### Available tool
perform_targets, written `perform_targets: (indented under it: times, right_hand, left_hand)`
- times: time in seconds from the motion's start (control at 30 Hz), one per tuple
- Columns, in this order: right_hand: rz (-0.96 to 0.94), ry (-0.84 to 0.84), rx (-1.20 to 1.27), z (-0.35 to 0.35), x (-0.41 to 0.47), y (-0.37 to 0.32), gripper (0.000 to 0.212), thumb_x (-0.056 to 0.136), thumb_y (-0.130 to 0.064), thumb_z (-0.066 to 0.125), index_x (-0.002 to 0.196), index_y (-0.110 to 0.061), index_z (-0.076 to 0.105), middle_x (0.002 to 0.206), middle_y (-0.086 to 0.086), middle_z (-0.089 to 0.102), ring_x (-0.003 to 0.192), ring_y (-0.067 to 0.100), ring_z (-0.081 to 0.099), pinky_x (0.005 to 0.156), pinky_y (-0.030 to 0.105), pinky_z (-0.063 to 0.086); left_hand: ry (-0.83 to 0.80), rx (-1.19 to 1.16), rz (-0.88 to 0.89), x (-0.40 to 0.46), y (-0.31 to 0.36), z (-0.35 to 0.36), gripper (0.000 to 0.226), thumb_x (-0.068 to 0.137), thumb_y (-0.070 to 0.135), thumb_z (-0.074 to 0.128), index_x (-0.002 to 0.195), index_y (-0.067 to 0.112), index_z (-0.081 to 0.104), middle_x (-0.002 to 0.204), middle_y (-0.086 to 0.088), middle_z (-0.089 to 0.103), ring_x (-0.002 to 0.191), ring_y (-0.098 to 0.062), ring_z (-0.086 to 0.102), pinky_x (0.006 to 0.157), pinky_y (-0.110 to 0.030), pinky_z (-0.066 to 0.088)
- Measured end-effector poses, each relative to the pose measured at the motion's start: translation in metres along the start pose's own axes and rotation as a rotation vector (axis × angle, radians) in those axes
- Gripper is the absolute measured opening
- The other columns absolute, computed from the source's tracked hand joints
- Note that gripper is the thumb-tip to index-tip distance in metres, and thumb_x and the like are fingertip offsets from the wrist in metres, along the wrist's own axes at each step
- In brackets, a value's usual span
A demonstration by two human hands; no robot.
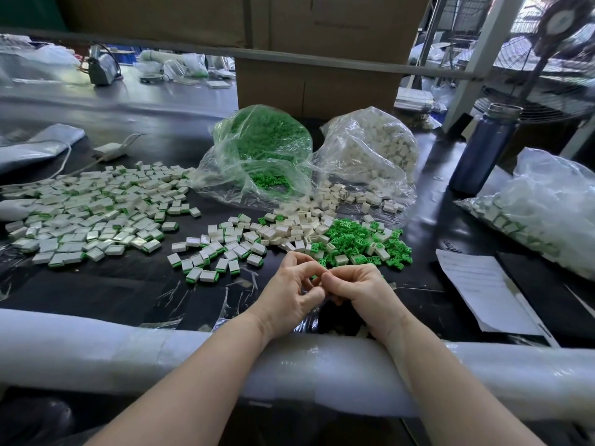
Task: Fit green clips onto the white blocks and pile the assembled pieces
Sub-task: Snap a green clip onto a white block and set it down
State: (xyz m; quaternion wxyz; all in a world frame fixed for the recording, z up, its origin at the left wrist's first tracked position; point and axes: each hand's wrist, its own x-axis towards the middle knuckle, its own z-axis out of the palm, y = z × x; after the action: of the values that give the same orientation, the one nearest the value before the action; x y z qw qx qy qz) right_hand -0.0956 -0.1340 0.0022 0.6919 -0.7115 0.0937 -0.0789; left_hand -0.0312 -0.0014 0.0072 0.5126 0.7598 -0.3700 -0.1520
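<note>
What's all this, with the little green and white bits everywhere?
A person is snapping green clips onto white blocks. Both hands, left hand and right hand, meet at the table's near edge, fingers curled together, though the piece between them is hidden. Finished pieces are spread out on the left, and bags of spare clips and blocks sit behind.

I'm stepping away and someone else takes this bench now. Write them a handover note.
Left hand and right hand: both together at the table's near edge, fingers curled round something small and green; the piece itself is mostly hidden.
Loose small green plastic clips and white plastic blocks lie just beyond the hands, spilling from their clear bags.
Done: large spread of assembled white-and-green pieces on the left, plus a smaller group mid-table.
Left: many loose parts, both bags still well filled.
</note>
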Motion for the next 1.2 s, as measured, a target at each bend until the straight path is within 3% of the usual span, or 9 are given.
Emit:
perform_targets:
  times: [0.3, 0.43, 0.6, 0.83, 1.2]
  right_hand:
    - [0.011, 0.005, 0.028, 0.0006, -0.0012, -0.0027, 0.016, 0.084, -0.002, 0.061, 0.072, -0.002, 0.071, 0.053, 0.001, 0.06, 0.047, 0.005, 0.047, 0.048, 0.015, 0.039]
    - [0.006, 0.006, 0.029, 0.0009, -0.0011, -0.003, 0.014, 0.085, -0.005, 0.062, 0.075, 0.0, 0.071, 0.055, 0.003, 0.061, 0.049, 0.006, 0.05, 0.049, 0.016, 0.041]
    - [-0.008, -0.037, -0.01, 0.0021, -0.0013, -0.0037, 0.017, 0.079, -0.023, 0.064, 0.076, -0.009, 0.073, 0.063, 0.006, 0.064, 0.059, 0.012, 0.055, 0.056, 0.017, 0.045]
    - [-0.019, -0.003, 0.0, 0.001, -0.0019, -0.003, 0.018, 0.085, -0.003, 0.06, 0.071, -0.006, 0.071, 0.05, -0.003, 0.059, 0.046, 0.003, 0.048, 0.048, 0.013, 0.039]
    - [-0.017, 0.013, 0.019, 0.0016, -0.001, -0.003, 0.017, 0.084, -0.001, 0.061, 0.071, -0.002, 0.071, 0.048, -0.002, 0.058, 0.044, 0.003, 0.048, 0.046, 0.013, 0.039]
  left_hand:
    - [-0.022, 0.006, -0.002, 0.0013, -0.0023, 0.0013, 0.019, 0.085, -0.001, 0.054, 0.089, 0.016, 0.061, 0.106, -0.002, 0.039, 0.075, -0.012, 0.046, 0.075, -0.022, 0.046]
    - [-0.012, -0.002, 0.009, 0.0021, -0.0031, 0.0019, 0.019, 0.085, -0.002, 0.053, 0.089, 0.015, 0.061, 0.103, 0.0, 0.039, 0.073, -0.011, 0.045, 0.071, -0.014, 0.044]
    - [0.011, -0.012, 0.014, 0.0022, -0.0031, 0.0003, 0.015, 0.086, 0.0, 0.053, 0.088, 0.012, 0.061, 0.098, 0.005, 0.039, 0.071, -0.007, 0.044, 0.068, -0.008, 0.041]
    - [-0.001, 0.02, 0.013, 0.0009, -0.0012, 0.0015, 0.013, 0.084, -0.002, 0.055, 0.093, 0.006, 0.061, 0.103, 0.0, 0.041, 0.077, -0.015, 0.047, 0.073, -0.023, 0.046]
    - [-0.019, 0.035, 0.014, 0.0013, -0.0016, 0.0019, 0.014, 0.085, 0.0, 0.055, 0.09, 0.013, 0.059, 0.103, -0.001, 0.041, 0.075, -0.013, 0.047, 0.074, -0.025, 0.046]
